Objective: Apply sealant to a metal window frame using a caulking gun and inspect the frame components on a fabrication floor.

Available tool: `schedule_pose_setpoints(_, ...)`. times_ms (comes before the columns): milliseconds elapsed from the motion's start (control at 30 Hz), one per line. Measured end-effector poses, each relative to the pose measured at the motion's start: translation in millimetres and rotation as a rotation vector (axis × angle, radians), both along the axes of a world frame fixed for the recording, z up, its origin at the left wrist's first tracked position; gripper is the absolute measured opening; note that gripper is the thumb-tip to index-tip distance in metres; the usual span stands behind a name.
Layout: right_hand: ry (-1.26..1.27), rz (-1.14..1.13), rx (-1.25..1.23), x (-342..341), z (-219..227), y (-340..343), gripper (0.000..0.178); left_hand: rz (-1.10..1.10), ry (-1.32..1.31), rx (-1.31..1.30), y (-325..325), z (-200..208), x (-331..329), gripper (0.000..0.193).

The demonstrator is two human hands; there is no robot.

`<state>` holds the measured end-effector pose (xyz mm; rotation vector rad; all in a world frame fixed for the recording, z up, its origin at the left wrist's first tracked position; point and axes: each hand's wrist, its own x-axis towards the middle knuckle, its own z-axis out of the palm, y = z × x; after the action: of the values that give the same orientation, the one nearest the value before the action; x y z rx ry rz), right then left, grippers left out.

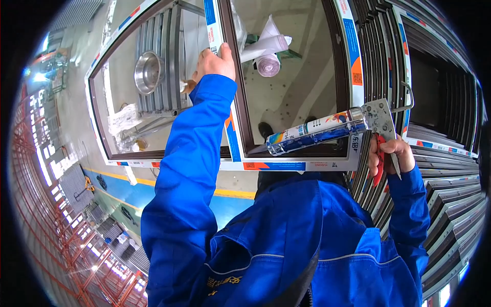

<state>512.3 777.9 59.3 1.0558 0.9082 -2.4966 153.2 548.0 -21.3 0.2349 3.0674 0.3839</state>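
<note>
A window frame (286,166), dark brown inside and covered outside with printed protective tape, lies in front of me. My left hand (217,64) is closed round its middle bar, thumb on top; some of the fingers are hidden. My right hand (393,154) grips the red handle of a caulking gun (379,118) to the right of the frame. The gun is loaded with a printed sealant cartridge (317,133) and slants across the right opening. Its nozzle (257,150) points at that opening's lower left corner; whether the tip touches the frame I cannot tell.
Through the left opening show a metal bowl (148,72) and grey slats (166,36). Rolls of pale plastic film (268,64) lie below the right opening. Stacked window frames (440,77) crowd the right side. Yellow-lined floor (232,194) stretches at the left.
</note>
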Motion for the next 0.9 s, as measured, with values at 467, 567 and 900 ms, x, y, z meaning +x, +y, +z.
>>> schedule_pose_setpoints(467,0.003,0.039,0.072,-7.8,5.8,-4.7,0.027,0.011,-0.023,0.007,2.6,4.4,2.9,0.059)
schedule_pose_setpoints(567,0.025,0.041,0.072,-7.4,2.9,-4.2,0.026,0.025,-0.034,-0.014,1.4,4.1,2.7,0.059)
schedule_pose_setpoints(900,0.03,0.025,0.068,-5.5,6.8,-4.8,0.026,0.029,-0.028,-0.019,3.6,6.0,4.5,0.061)
